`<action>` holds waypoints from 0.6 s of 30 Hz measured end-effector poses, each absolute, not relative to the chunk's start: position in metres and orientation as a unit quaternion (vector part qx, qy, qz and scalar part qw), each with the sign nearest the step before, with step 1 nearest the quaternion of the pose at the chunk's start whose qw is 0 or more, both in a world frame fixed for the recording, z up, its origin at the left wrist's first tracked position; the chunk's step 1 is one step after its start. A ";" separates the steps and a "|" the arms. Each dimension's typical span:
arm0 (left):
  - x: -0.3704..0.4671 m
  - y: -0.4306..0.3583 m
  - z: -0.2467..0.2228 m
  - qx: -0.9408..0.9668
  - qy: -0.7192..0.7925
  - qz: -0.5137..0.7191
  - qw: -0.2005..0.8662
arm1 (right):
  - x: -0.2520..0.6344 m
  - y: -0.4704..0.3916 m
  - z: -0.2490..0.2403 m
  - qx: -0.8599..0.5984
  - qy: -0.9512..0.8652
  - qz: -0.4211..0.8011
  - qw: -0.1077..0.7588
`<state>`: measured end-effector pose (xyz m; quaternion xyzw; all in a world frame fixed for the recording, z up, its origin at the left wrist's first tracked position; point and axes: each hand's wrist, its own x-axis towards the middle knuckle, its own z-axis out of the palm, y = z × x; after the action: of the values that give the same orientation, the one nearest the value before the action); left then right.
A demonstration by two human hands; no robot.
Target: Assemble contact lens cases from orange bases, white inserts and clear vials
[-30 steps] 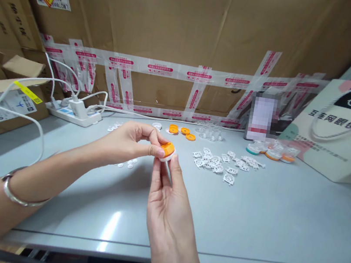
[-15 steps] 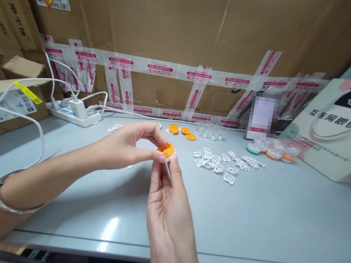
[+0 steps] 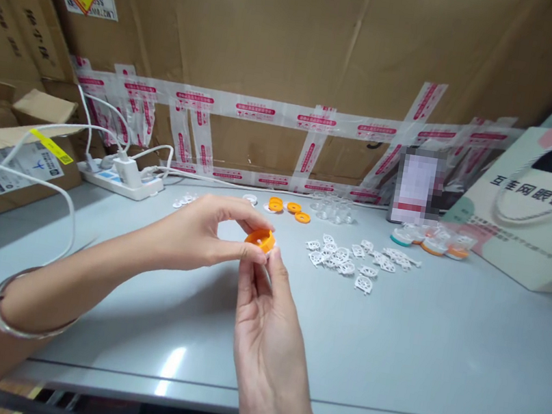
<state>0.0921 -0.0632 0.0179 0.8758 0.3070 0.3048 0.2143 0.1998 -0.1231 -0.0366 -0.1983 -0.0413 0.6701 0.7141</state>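
Left hand (image 3: pixel 199 233) and right hand (image 3: pixel 271 338) both pinch orange round housing (image 3: pixel 270 239); apparent two-handed adjustment underway; next move calls for even fingertip pressure

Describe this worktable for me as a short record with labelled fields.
Left hand: grips an orange round part
Right hand: fingertips on the orange round part
Middle back: orange discs, clear pieces
Right of hands: white openwork parts
Back left: power strip
Far right: printed bag
Surface: grey tabletop
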 end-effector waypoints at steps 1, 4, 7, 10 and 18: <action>0.092 -0.063 0.018 0.880 0.301 0.301 0.211 | 0.200 -0.123 -0.036 -0.199 -0.041 0.671 0.713; 0.091 -0.063 0.019 0.893 0.286 0.282 0.205 | 0.200 -0.123 -0.034 -0.200 -0.036 0.674 0.711; 0.091 -0.063 0.019 0.905 0.282 0.260 0.183 | 0.201 -0.124 -0.033 -0.208 -0.022 0.681 0.702; 0.093 -0.062 0.014 0.913 0.297 0.243 0.141 | 0.206 -0.126 -0.034 -0.225 -0.011 0.703 0.674; 0.100 -0.049 -0.016 0.908 0.310 0.219 0.178 | 0.245 -0.145 -0.035 -0.322 -0.063 0.726 0.604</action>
<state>0.1004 -0.0491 -0.0160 0.9079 0.3103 0.2186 0.1776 0.2453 -0.1448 -0.0352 -0.3224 -0.0635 0.7262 0.6039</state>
